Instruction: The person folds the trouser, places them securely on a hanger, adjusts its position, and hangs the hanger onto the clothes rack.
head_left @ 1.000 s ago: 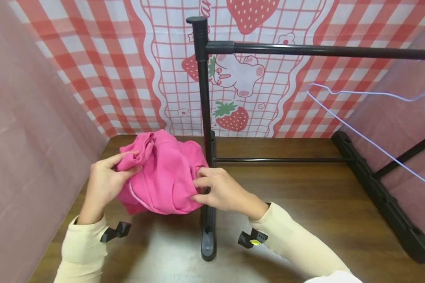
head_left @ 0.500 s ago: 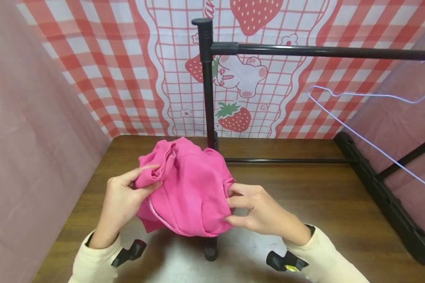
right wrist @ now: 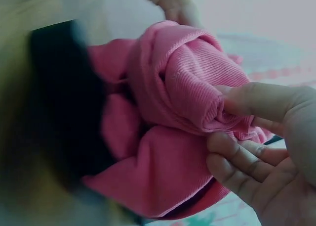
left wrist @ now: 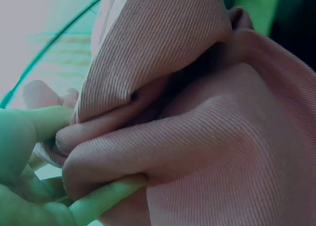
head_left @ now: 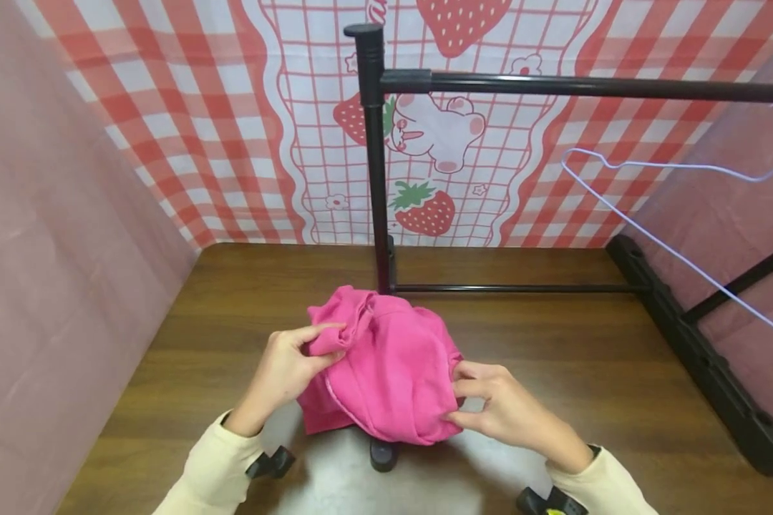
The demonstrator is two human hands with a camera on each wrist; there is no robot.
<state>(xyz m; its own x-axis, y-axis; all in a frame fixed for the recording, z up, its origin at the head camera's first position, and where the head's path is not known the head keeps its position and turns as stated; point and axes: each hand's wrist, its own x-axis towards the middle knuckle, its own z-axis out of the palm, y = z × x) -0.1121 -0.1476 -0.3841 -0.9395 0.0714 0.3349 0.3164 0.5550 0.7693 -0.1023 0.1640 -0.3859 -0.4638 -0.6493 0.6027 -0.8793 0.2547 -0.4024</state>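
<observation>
A bunched pink cloth point(head_left: 393, 372) is held up between both hands, in front of the rack's left post in the head view. The left hand point(head_left: 290, 365) pinches a rolled fold at its upper left, thumb below and fingers above. At its right edge the right hand point(head_left: 509, 408) grips the fabric with curled fingers. Ribbed folds of the cloth point(left wrist: 197, 152) fill the left wrist view, with the left hand point(left wrist: 44, 171) at their edge. In the right wrist view the right hand point(right wrist: 266, 137) pinches a gathered end of the cloth point(right wrist: 163, 137).
A black garment rack point(head_left: 554, 86) stands on the wooden table point(head_left: 522, 336), its left foot point(head_left: 383, 454) partly under the cloth. A lilac wire hanger point(head_left: 676, 254) is at the right. Behind hangs a checked strawberry curtain point(head_left: 232, 143); plain pink curtain point(head_left: 58, 214) covers the left side.
Both hands have carried the pink cloth rightward and nearer the table's front, from left of the rack's post to in front of it. Each keeps its hold.
</observation>
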